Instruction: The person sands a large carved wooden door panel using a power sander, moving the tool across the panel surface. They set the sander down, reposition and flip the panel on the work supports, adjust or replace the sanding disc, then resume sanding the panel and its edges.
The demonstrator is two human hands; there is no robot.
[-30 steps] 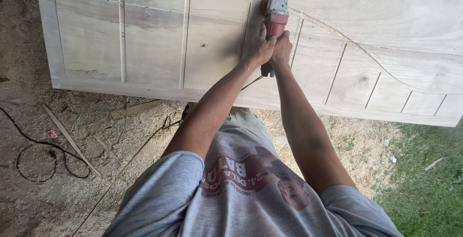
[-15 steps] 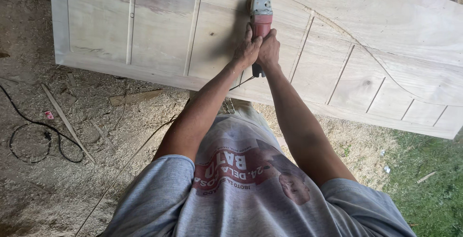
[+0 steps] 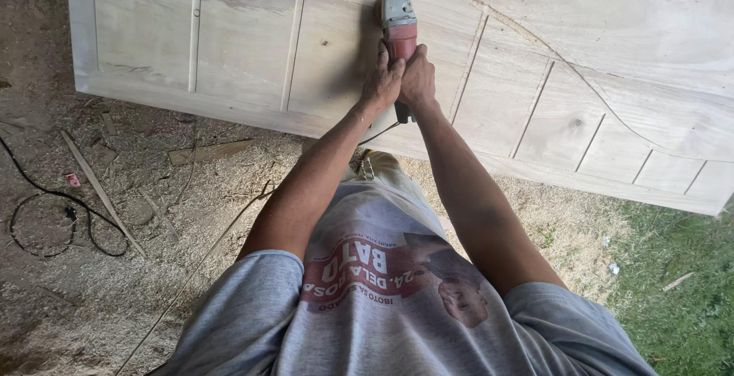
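Note:
A red and grey hand-held power sander (image 3: 398,24) rests on a large pale wooden door panel (image 3: 596,62) with routed grooves and a curved line. My left hand (image 3: 380,85) and my right hand (image 3: 417,79) grip the tool's body side by side, just below its grey head. Both arms stretch forward over my grey printed shirt. The tool's underside is hidden against the wood.
Sawdust and wood shavings cover the dirt floor (image 3: 153,215) below the panel. A black cable (image 3: 46,215) lies coiled at the left, beside thin wood strips (image 3: 99,188). Green grass (image 3: 688,307) begins at the lower right.
The sander and both hands have shifted slightly left along the panel, and the view has tilted a little. The grip is unchanged.

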